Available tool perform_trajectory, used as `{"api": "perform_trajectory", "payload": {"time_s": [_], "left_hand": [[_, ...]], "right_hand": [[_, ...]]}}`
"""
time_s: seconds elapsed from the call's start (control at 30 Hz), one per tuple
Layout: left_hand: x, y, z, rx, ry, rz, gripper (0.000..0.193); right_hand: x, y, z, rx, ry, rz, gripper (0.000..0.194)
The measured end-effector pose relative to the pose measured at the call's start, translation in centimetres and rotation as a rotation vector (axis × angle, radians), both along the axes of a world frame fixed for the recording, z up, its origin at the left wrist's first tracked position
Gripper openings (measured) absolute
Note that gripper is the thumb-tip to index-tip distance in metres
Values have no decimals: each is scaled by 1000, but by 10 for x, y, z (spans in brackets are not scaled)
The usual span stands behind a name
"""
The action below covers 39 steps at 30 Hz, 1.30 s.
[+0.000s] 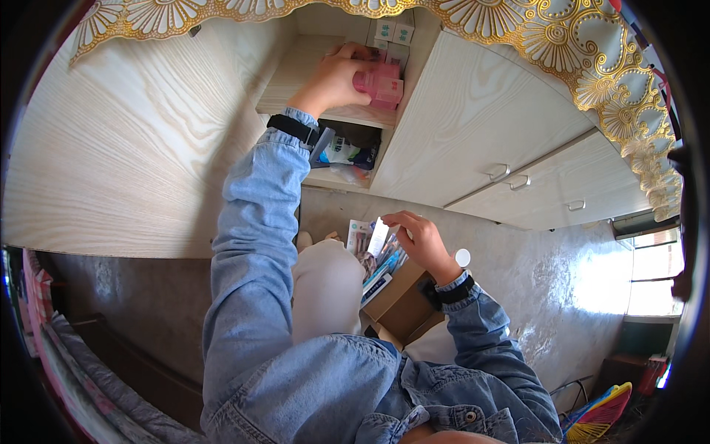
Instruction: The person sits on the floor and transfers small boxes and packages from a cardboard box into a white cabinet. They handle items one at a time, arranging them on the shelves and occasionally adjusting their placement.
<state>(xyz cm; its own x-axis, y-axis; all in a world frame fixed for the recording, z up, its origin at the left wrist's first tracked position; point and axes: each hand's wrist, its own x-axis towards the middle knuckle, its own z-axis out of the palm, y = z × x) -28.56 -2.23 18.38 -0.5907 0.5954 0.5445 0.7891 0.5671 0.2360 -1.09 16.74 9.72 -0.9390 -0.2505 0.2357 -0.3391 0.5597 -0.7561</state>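
My left hand [338, 77] reaches onto the upper shelf [283, 72] of an open cabinet, its fingers and thumb around a pink box [369, 83]. More pink boxes [390, 91] stand beside it, with small white boxes [395, 30] behind. My right hand [419, 238] is above an open cardboard box [399, 299] on the floor, its fingertips at a narrow white box [379, 237]; whether it grips this is unclear. Toothbrush-like packs [388, 266] and other slim packages fill the box's far side.
A cabinet door [127, 144] stands open at the left. The lower compartment holds plastic packages [341, 150]. Closed doors with metal handles [520, 182] are at the right. A white round object [462, 257] is beyond my right wrist. Gold-patterned cloth [516, 28] hangs over the cabinet top.
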Motion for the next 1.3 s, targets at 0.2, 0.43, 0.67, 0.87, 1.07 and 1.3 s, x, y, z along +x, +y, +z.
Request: {"api": "perform_trajectory", "payload": {"time_s": [0.2, 0.43, 0.67, 0.87, 1.07, 1.3], "left_hand": [[23, -5, -27, 417, 24, 123, 74], [23, -9, -68, 646, -394, 34, 66], [16, -7, -66, 723, -426, 59, 54], [30, -7, -60, 699, -326, 175, 43], [35, -5, -56, 769, -325, 171, 39], [45, -5, -39, 667, -219, 156, 45]], "right_hand": [[0, -1, 0, -1, 3, 3, 29], [1, -1, 0, 27, -28, 29, 29], [-1, -2, -1, 34, -26, 39, 29], [-1, -5, -4, -14, -15, 12, 28], [0, -4, -4, -11, -1, 15, 28], [-2, -5, -3, 25, -26, 41, 27]]}}
